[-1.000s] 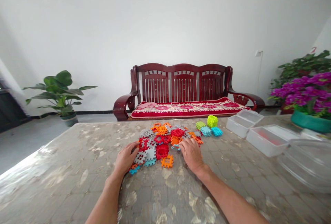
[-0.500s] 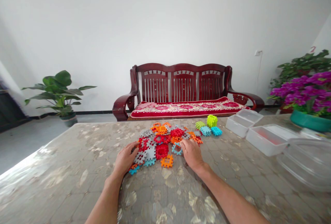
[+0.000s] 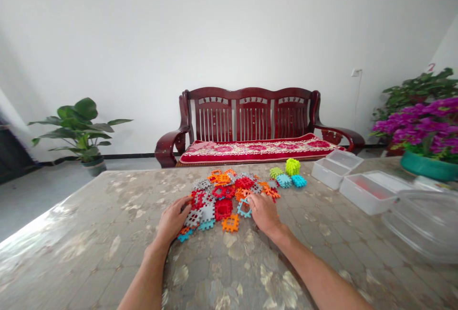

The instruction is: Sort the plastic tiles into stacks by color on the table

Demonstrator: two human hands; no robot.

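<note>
Since a second ago, the light-blue square plastic frame with toothed edges [image 3: 240,207] has turned from nearly edge-on to face the wearer, so its opening shows; the left hand [image 3: 173,218] has hardly shifted. From where I stand, the right hand [image 3: 264,211] pinches that one frame by its right side, at the near right edge of the heap of interlocking plastic squares in red, grey, orange and blue [image 3: 223,209]. The left hand lies at the heap's left edge, fingers close together, thumb a little apart; I can't tell whether they grip anything. The heap is too jumbled to count, but one orange windowed square [image 3: 230,223] lies at its front. Beyond, to the right, I count four separate clusters: one rounded lime-green one [image 3: 292,166], one flatter green one [image 3: 276,172], one pale-blue [image 3: 284,180] and one bright-blue [image 3: 298,180]. Further right stand two open translucent plastic boxes [image 3: 365,202], something red inside the nearer, and one clear plastic container [image 3: 424,224]. One dark-red wooden bench [image 3: 254,114] has three slatted back panels. A reddish mark [image 3: 431,67] on the right wall resembles a "2", too small to be sure.
</note>
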